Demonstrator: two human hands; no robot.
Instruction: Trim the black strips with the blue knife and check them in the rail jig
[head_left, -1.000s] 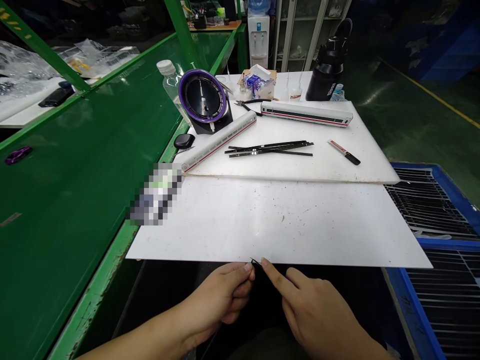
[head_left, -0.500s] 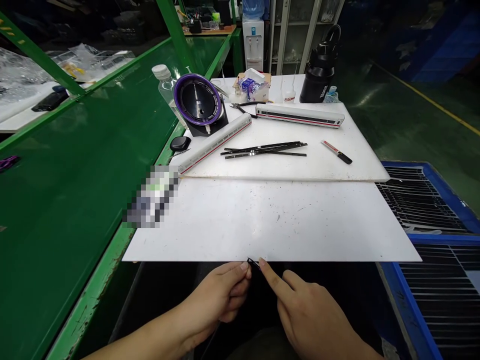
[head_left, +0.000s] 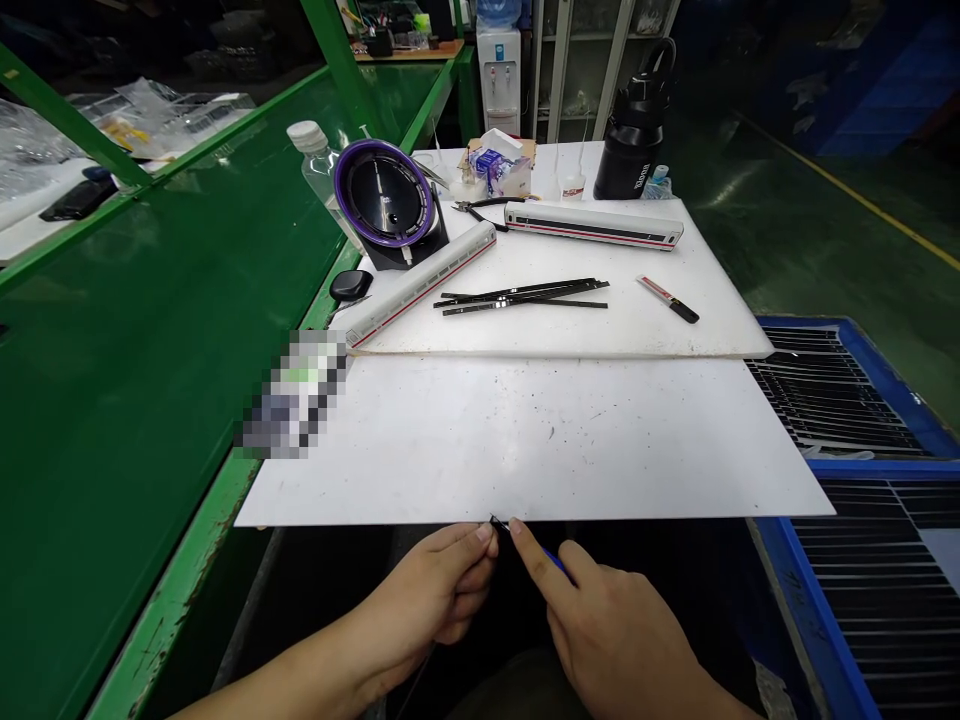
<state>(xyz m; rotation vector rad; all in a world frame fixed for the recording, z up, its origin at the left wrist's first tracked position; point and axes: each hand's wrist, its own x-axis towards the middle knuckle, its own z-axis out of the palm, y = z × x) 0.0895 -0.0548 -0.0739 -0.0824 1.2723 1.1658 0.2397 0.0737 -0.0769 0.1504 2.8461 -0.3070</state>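
Observation:
At the near table edge, my left hand (head_left: 448,582) pinches a small black strip (head_left: 494,521) between thumb and fingertips; most of it is hidden. My right hand (head_left: 611,615) is closed around a thin tool with a blue handle (head_left: 559,566). Its index finger stretches along the tool, whose tip meets or nearly meets the strip. I cannot make out the tool's kind. Beyond, several black strips (head_left: 521,296) lie crossed on a white foam board (head_left: 630,335). Two white model train car bodies (head_left: 424,285) with red stripes rest on the same board.
A utility knife (head_left: 667,298) lies on the board's right. Black-handled nippers (head_left: 480,208), a purple-rimmed fan (head_left: 384,195) and a black flask (head_left: 634,140) stand or lie further back. Blue trays of strips (head_left: 862,400) are at right. A green partition (head_left: 135,370) borders the left.
The blue handle now shows under my right hand. Both hands stay at the table edge with only slight movement. The whole view has shifted a little.

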